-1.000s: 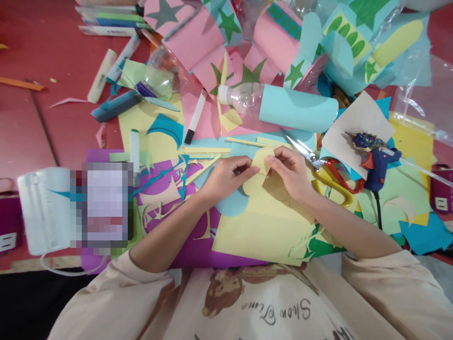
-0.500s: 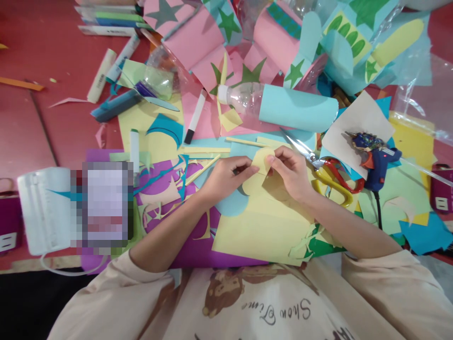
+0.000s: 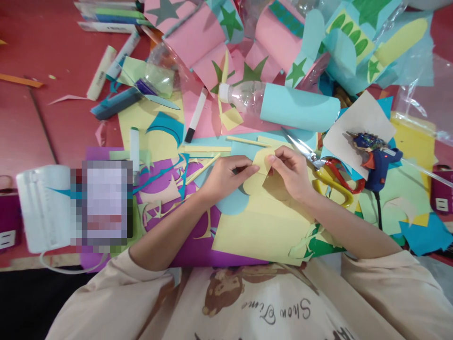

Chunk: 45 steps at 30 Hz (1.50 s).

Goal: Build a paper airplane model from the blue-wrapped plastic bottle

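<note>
Between my two hands is a small piece of pale yellow paper (image 3: pixel 262 162), held a little above the work surface. My left hand (image 3: pixel 228 175) pinches its left edge between thumb and fingers. On the other side, my right hand (image 3: pixel 289 171) grips the right edge, thumb in front. Below them lies a large pale yellow sheet (image 3: pixel 258 233), partly over a light blue round paper piece (image 3: pixel 231 203). Scissors (image 3: pixel 327 172) with red and yellow handles rest just right of my right hand, blades pointing up and left.
A plastic bottle wrapped in light blue paper (image 3: pixel 300 106) lies beyond my hands. To the right, a blue glue gun (image 3: pixel 378 167) sits by a white card (image 3: pixel 356 125). Purple scraps (image 3: pixel 155 177), markers (image 3: pixel 196 115) and a blurred phone-like object (image 3: pixel 106 203) are leftward.
Both hands keep the same pinch on the yellow paper. The view has shifted very slightly; nothing else visibly moves.
</note>
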Motion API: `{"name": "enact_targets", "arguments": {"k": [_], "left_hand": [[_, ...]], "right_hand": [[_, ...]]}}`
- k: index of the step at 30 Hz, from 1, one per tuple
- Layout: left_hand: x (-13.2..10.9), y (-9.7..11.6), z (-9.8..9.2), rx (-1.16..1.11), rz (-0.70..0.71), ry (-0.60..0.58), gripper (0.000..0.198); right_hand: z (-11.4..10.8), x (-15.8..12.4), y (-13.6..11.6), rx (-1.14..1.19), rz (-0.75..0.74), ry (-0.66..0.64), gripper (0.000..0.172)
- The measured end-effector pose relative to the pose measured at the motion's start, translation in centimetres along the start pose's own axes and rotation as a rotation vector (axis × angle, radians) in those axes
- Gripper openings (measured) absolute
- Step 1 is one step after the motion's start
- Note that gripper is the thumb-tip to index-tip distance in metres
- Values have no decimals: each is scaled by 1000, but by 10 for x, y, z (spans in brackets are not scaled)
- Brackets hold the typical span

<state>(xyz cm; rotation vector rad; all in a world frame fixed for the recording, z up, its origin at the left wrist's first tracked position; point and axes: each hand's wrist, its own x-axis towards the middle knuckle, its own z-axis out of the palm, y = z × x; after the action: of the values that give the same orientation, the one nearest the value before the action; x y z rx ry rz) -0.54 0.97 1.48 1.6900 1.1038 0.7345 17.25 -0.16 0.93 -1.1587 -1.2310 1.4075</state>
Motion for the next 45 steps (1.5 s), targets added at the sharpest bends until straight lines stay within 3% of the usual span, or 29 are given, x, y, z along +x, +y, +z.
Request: {"name": "enact_targets", "arguments": {"k": [6, 10, 28, 45], "left_hand": [[-4, 1, 2, -48, 11, 136, 39], [-5, 1, 5, -93, 9, 178, 42], [-2, -3, 3, -221, -118, 66, 42], [-2, -7, 5, -232, -97, 52, 33]], "right_hand": [[2, -1, 1, -59, -26, -164, 33], [3, -2, 1, -150, -44, -147, 36], [1, -2, 0, -118, -28, -121, 38], [0, -3, 3, -122, -9, -121, 30]]}}
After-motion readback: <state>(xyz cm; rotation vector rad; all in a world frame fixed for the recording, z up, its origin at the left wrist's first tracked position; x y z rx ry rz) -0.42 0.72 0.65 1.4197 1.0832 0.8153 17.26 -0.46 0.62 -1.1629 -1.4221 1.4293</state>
